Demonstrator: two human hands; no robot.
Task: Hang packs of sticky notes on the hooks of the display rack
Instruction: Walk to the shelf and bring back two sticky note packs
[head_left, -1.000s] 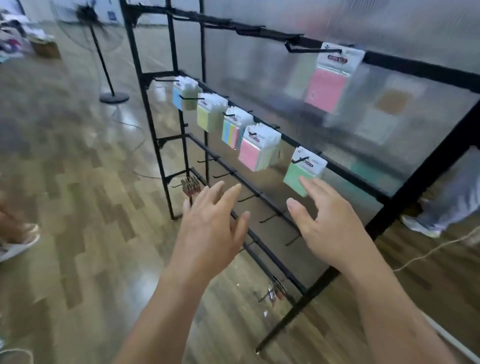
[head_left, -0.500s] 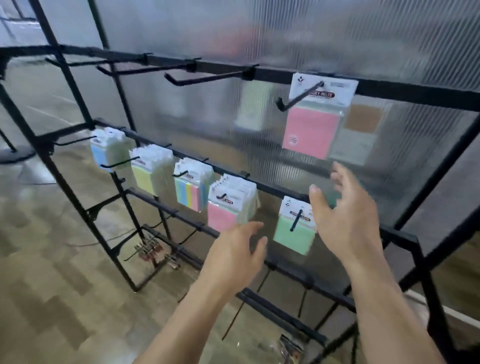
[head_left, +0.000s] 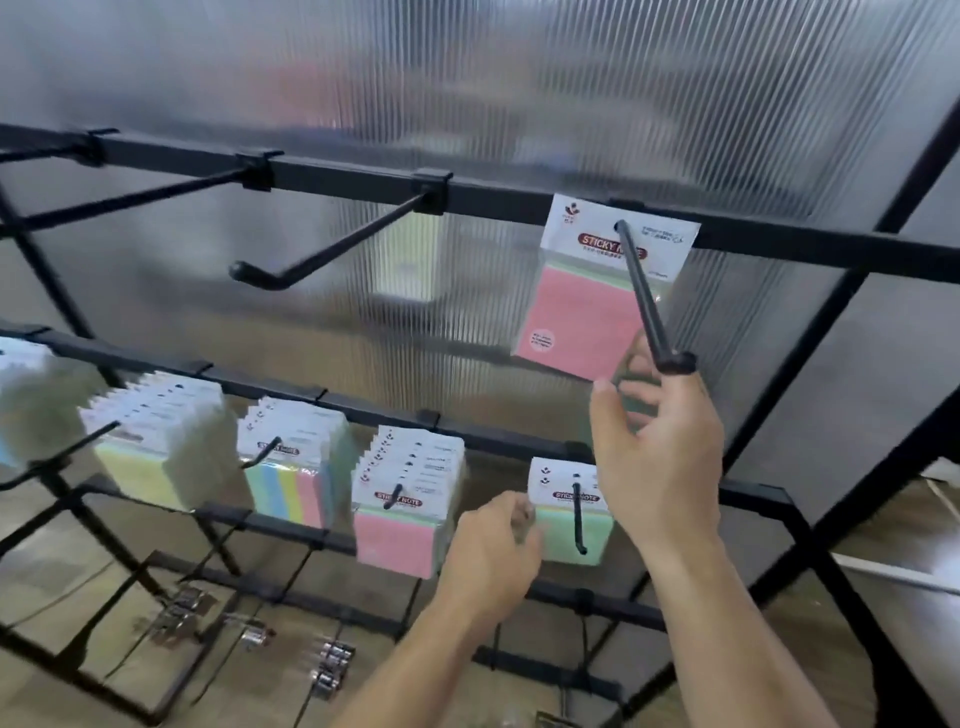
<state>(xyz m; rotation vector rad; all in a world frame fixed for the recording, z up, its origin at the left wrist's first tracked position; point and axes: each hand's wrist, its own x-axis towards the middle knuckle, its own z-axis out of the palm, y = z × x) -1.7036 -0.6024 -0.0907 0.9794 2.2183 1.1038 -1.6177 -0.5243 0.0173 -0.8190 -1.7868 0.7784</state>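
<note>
My right hand (head_left: 657, 452) half-curled at lower corner of pink pack (head_left: 582, 317), grip unclear | my left hand (head_left: 491, 553) curled beside green pack (head_left: 558, 530), blurred, grip unclear

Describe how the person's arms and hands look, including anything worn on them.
The left hand and right hand wear no gloves, and no ring, watch or bracelet shows on either. Both arms are bare as far as the frame's edge, with no sleeve in view.

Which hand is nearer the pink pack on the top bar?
Right. The right hand is just below the pink pack, at its lower right corner; the left hand is lower, beside the green pack on the middle row.
</note>
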